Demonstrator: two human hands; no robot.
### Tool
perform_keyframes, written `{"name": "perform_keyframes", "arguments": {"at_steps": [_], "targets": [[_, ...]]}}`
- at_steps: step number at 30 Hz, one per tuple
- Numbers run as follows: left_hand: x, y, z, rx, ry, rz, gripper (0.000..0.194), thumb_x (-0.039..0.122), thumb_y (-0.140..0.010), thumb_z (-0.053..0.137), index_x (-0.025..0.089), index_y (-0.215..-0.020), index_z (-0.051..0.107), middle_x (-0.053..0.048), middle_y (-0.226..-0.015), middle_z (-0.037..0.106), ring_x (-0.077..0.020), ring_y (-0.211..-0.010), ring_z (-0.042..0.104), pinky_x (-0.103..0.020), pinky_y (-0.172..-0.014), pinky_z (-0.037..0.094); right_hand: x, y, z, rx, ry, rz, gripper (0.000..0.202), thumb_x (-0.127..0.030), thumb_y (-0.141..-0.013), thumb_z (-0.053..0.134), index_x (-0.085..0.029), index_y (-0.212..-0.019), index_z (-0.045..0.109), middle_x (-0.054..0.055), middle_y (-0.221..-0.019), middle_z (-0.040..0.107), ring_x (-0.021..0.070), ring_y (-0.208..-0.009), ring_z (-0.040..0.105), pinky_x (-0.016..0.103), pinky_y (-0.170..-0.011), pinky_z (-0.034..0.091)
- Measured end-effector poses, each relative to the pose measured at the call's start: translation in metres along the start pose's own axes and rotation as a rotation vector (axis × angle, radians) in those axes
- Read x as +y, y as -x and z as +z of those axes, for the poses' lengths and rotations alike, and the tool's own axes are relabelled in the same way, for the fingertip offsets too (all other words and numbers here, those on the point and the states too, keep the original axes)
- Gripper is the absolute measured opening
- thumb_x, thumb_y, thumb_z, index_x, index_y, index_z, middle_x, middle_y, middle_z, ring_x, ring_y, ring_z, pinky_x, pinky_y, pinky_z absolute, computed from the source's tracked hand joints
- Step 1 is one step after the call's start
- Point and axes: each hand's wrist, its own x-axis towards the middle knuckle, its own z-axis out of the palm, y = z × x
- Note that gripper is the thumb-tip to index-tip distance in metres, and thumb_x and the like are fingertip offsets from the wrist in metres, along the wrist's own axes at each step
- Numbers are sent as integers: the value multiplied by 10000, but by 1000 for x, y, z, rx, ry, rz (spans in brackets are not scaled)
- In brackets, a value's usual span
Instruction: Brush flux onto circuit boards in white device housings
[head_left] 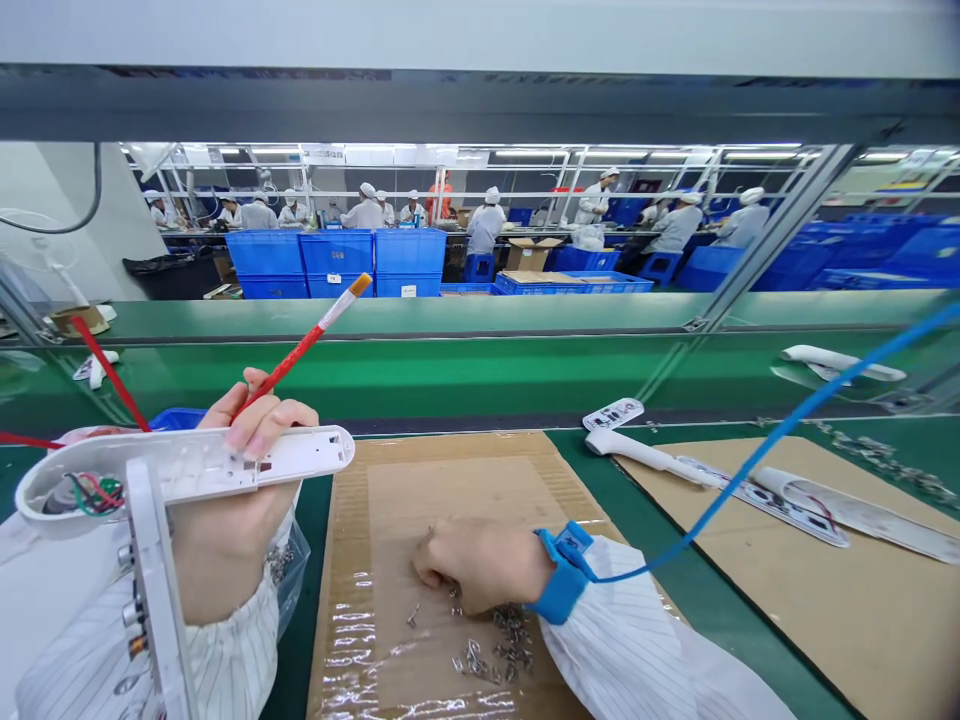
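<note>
My left hand (259, 425) is raised at the left, closed around a white plastic housing (296, 452) with coloured wires (97, 492) inside its rounded end. Tucked between its fingers is a slim red stick (289, 358) with a whitish band and an orange tip, like a small brush. A second white strip (154, 580) with metal fittings hangs below the housing. My right hand (480, 562), wearing a blue wrist strap (564, 572), rests low over the cardboard (442, 475). Its fingers curl down beside small loose metal pieces (514, 635); their tips are hidden.
A blue cord (780, 435) runs from the strap to the upper right. White housings (652, 455) and parts lie on cardboard (847, 590) at right, with more metal pieces (877, 455) beyond. A green belt (480, 375) crosses ahead. Several people work behind blue crates (337, 255).
</note>
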Motion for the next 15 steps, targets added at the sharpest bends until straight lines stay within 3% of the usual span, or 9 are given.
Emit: {"name": "perform_keyframes", "arguments": {"at_steps": [3,5,15], "targets": [[-5,4,8,91,33,-15,351,200,-860,164,186,-651,445,73,-274,224,-75,-254,279,-137,-370,383,8,-5,3,-45,-60,-249,200,-73,-567,597,-159,-747,599,-23,-720,570,84,-603,481,173,-440,265],[-7,7,12,98,41,-34,382,210,-876,139,186,-653,448,71,-275,223,-73,-263,282,-127,-362,371,12,-8,4,-82,-112,-307,181,-64,-566,605,-143,-729,602,-29,-704,552,68,-594,466,161,-454,285],[-6,6,11,101,91,-32,386,210,-884,141,186,-668,459,76,-301,205,-70,-265,274,-140,-364,366,11,-9,5,46,-29,-183,130,-79,-584,553,-127,-689,612,9,-704,601,96,-608,470,186,-493,300]]}}
